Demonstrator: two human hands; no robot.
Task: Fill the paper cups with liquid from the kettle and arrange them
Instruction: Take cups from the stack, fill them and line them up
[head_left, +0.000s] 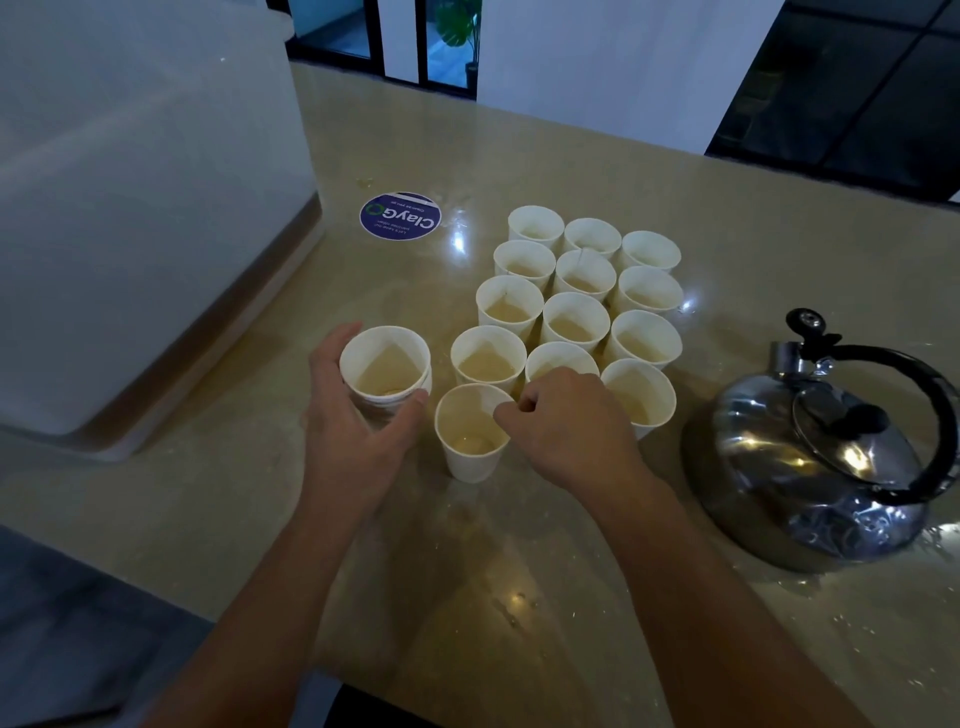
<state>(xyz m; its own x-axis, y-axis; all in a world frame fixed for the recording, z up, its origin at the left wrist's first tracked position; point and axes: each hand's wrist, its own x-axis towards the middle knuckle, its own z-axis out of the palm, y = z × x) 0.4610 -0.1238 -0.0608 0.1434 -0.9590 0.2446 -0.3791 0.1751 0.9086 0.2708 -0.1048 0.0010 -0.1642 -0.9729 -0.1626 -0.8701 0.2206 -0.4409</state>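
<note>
Left grip (358, 415) wraps stacked cups (385, 370) | right grip (566, 421) pinches near-empty cup (470, 441) rim | grid cups (574, 319) hold liquid

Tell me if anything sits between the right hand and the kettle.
Nothing visible does. The right hand pinches the rim of the near cup, and the kettle stands to its right on bare counter. The closest cup of the group sits farther back, off that line.

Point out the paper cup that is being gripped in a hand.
The cup at the far left, apart from the grid; the left hand wraps its fingers around it. It looks like a nested stack. The other cups stand ungripped.
</note>
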